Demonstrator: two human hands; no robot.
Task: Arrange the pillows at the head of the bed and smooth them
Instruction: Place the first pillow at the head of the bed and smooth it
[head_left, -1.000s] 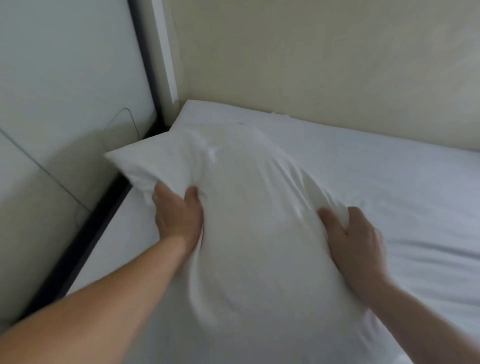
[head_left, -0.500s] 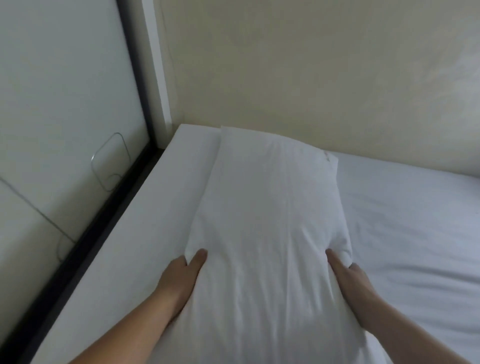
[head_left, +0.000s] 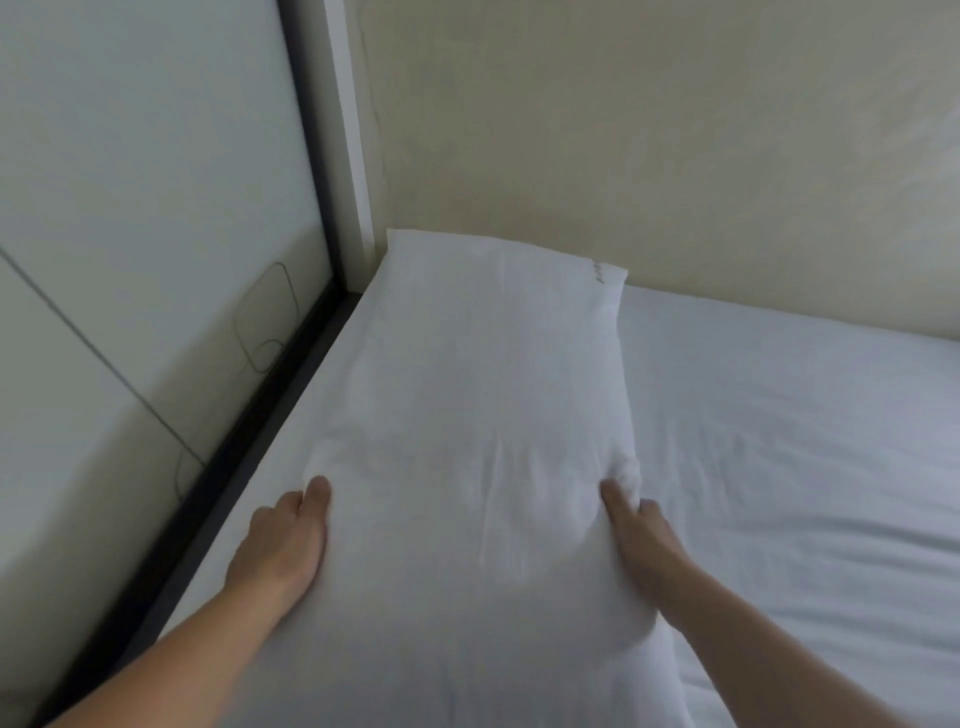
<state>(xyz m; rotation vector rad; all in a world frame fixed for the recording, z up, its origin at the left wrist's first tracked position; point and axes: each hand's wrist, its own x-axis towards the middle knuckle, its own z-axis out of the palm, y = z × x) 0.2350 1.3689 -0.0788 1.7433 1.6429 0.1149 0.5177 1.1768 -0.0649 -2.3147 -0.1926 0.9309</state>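
A long white pillow (head_left: 483, 415) lies flat on the white bed sheet (head_left: 789, 441), its far end pushed into the corner where the two walls meet. My left hand (head_left: 283, 540) rests against the pillow's left edge, fingers together and pressed into the side. My right hand (head_left: 636, 530) is on the right edge, fingers pinching a bunched bit of the pillowcase. Both forearms reach in from the bottom of the view. The pillow's near end runs out of the frame.
A dark bed frame rail (head_left: 249, 447) runs along the left side beside a pale glossy panel (head_left: 130, 234). A beige wall (head_left: 649, 145) stands behind the bed. Open sheet stretches to the right of the pillow.
The pillow, lifted and crumpled a second ago, has been laid flat and slid up into the corner. Both hands moved from gripping its middle to its side edges.
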